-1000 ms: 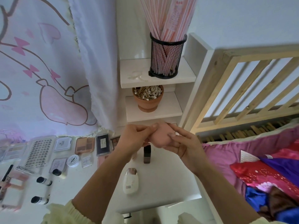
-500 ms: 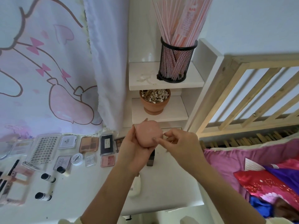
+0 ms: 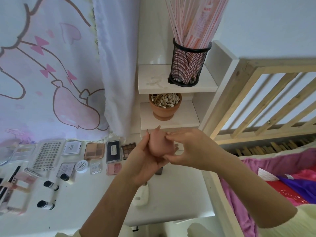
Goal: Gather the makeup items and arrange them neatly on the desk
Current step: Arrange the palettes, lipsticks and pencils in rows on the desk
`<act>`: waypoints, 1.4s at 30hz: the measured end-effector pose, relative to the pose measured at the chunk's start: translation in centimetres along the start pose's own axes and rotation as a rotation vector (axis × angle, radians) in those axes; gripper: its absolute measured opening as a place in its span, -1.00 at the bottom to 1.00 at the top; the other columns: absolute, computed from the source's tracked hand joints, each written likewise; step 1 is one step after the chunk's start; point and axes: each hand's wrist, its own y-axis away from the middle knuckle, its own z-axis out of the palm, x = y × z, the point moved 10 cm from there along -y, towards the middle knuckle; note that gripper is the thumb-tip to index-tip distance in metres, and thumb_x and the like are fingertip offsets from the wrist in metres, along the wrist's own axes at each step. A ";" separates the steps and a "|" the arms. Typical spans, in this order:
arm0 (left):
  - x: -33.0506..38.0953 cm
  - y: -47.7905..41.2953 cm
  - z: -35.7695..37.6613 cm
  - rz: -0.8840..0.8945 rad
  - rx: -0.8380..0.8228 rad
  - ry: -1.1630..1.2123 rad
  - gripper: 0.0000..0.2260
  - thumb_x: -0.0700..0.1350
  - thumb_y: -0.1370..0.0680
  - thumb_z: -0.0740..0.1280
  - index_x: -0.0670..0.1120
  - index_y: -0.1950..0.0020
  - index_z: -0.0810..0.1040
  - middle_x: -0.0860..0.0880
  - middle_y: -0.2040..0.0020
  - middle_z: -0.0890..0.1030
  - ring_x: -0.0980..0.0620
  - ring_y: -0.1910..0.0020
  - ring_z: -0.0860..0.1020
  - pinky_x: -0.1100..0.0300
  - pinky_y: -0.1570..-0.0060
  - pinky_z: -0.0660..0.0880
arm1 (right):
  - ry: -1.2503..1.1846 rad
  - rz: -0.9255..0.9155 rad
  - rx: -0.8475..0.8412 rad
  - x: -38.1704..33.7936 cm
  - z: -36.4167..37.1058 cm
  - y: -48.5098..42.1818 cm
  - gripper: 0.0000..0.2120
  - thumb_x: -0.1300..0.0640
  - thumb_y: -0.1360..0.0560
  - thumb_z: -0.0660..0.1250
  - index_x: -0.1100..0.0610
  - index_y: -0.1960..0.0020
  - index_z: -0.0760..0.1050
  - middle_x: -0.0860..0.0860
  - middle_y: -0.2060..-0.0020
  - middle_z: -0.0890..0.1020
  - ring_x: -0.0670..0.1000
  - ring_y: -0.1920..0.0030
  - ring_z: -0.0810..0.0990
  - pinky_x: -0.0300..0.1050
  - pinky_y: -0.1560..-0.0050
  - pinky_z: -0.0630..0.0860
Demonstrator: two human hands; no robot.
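- The pink sponge [image 3: 159, 145] is up in the air near the middle of the view. It is over the back edge of the table [image 3: 179, 194] and just below the lower shelf [image 3: 185, 117].
- The left hand [image 3: 145, 161] cups the sponge from 7 o'clock. Its fingers [image 3: 145, 142] are curled up round the sponge's left side.
- The right hand [image 3: 193, 149] reaches in from 3 o'clock. Its fingertips are closed on the sponge's top edge and its thumb is tucked under the lower right.
- At 9 o'clock from the sponge, a brown palette [image 3: 94, 151] and a black compact [image 3: 113, 151] lie flat in a row on the table.
- At 8 o'clock, farther off, lie small black-capped bottles [image 3: 51, 185].
- At 6 o'clock a white oval case [image 3: 141, 196] lies on the table, partly hidden by the left wrist.
- At 12 o'clock a clay pot of cotton swabs [image 3: 164, 108] stands on the lower shelf.
- A black mesh cup [image 3: 188, 65] stands on the shelf above.
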 end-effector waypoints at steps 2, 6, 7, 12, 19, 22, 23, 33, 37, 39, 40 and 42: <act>-0.2 0.1 0.0 -0.001 -0.005 -0.006 -0.60 0.14 -0.64 0.04 0.08 -0.42 0.41 -0.14 -0.28 0.57 -0.11 -0.14 0.61 0.03 0.02 0.61 | -0.010 -0.004 -0.004 -0.1 0.3 0.0 -0.43 -0.31 -0.36 0.17 0.13 -0.02 0.59 -0.02 0.10 0.69 0.04 0.10 0.61 0.02 0.08 0.54; -0.4 0.0 0.1 0.002 -0.029 -0.021 -0.59 0.15 -0.65 0.02 0.09 -0.43 0.39 -0.13 -0.29 0.56 -0.10 -0.18 0.59 0.03 0.00 0.60 | 0.003 0.003 0.013 -0.2 0.4 0.0 -0.44 -0.33 -0.35 0.16 0.08 -0.04 0.58 -0.05 0.14 0.68 0.00 0.15 0.59 -0.01 0.13 0.54; -0.4 -0.1 0.0 0.003 -0.033 -0.022 -0.59 0.16 -0.65 0.02 0.09 -0.43 0.39 -0.14 -0.29 0.56 -0.11 -0.19 0.59 0.01 -0.04 0.60 | -0.004 0.003 0.015 -0.2 0.4 0.1 -0.45 -0.33 -0.35 0.16 0.08 -0.03 0.57 -0.06 0.15 0.67 0.00 0.17 0.58 -0.01 0.14 0.54; -0.5 -0.1 0.0 -0.006 -0.048 -0.021 -0.58 0.17 -0.64 0.01 0.06 -0.38 0.44 -0.18 -0.30 0.55 -0.15 -0.28 0.53 -0.09 -0.23 0.49 | -0.010 -0.035 0.076 -0.8 -0.1 0.4 -0.59 -0.19 -0.34 0.18 0.11 0.09 0.56 -0.05 0.33 0.61 0.01 0.34 0.51 0.00 0.29 0.52; -1.3 0.2 -0.5 -0.080 -0.008 -0.060 -0.48 0.19 -0.62 0.07 -0.15 -0.37 0.45 -0.26 -0.28 0.54 -0.21 -0.26 0.53 -0.10 -0.22 0.50 | -0.452 0.157 0.103 3.2 -1.2 0.6 -0.66 0.09 -0.39 0.47 0.08 -0.16 0.64 -0.10 0.02 0.71 -0.19 0.03 0.65 -0.25 -0.07 0.57; -2.1 0.3 -0.2 -0.157 -0.014 -0.035 -0.41 0.22 -0.59 0.09 -0.24 -0.35 0.45 -0.36 -0.25 0.52 -0.28 -0.20 0.55 -0.09 -0.18 0.52 | -0.690 0.241 0.121 5.0 -1.3 0.8 -0.76 0.06 -0.43 0.48 0.07 -0.08 0.67 -0.05 0.12 0.73 -0.07 0.09 0.70 -0.13 -0.01 0.62; -2.3 0.4 -0.1 -0.182 -0.021 -0.034 -0.39 0.23 -0.59 0.10 -0.27 -0.33 0.46 -0.38 -0.23 0.53 -0.28 -0.16 0.57 -0.08 -0.15 0.54 | -0.729 0.265 0.153 5.7 -1.6 1.0 -0.75 -0.02 -0.42 0.46 0.06 -0.04 0.69 -0.03 0.15 0.73 0.01 0.12 0.70 -0.04 0.01 0.62; -9.8 -1.4 0.8 -0.409 -0.025 -0.095 -0.41 0.23 -0.62 0.03 -0.22 -0.38 0.42 -0.34 -0.25 0.53 -0.29 -0.23 0.53 -0.04 -0.23 0.49 | -0.851 0.546 0.288 13.3 0.0 7.7 -0.87 0.16 -0.50 0.37 0.13 0.00 0.65 0.12 0.22 0.72 0.11 0.21 0.71 -0.11 0.16 0.66; -13.7 -3.1 -2.0 -0.424 0.152 -0.088 -0.53 0.13 -0.65 0.09 -0.22 -0.30 0.47 -0.31 -0.21 0.57 -0.29 -0.19 0.55 -0.05 -0.13 0.55 | -0.857 0.679 0.305 16.5 4.0 11.2 -0.85 0.10 -0.47 0.38 0.12 0.02 0.66 0.10 0.25 0.71 0.14 0.20 0.71 0.00 0.11 0.67; -15.0 -4.1 -4.5 -0.376 0.298 -0.129 -0.58 0.09 -0.65 0.14 -0.23 -0.25 0.48 -0.28 -0.14 0.59 -0.25 -0.10 0.59 -0.04 -0.04 0.57 | -0.827 0.721 0.257 17.5 6.7 12.1 -0.82 0.02 -0.47 0.38 0.07 0.01 0.66 0.07 0.24 0.72 0.12 0.19 0.71 0.03 0.08 0.66; -15.5 -4.5 -5.7 -0.348 0.362 -0.177 -0.62 0.07 -0.65 0.15 -0.23 -0.22 0.49 -0.25 -0.10 0.60 -0.21 -0.06 0.59 -0.02 -0.03 0.56 | -0.821 0.727 0.231 17.9 8.1 12.1 -0.83 -0.02 -0.47 0.37 0.03 0.02 0.66 0.07 0.24 0.72 0.13 0.18 0.70 0.06 0.07 0.65; -16.5 -4.8 -7.1 -0.323 0.439 -0.309 -0.70 0.04 -0.65 0.17 -0.17 -0.14 0.51 -0.18 -0.05 0.59 -0.15 -0.04 0.57 0.02 -0.07 0.52 | -0.806 0.735 0.206 18.9 10.7 12.0 -0.88 0.03 -0.52 0.37 0.01 0.04 0.66 0.10 0.23 0.71 0.18 0.15 0.68 0.17 0.05 0.62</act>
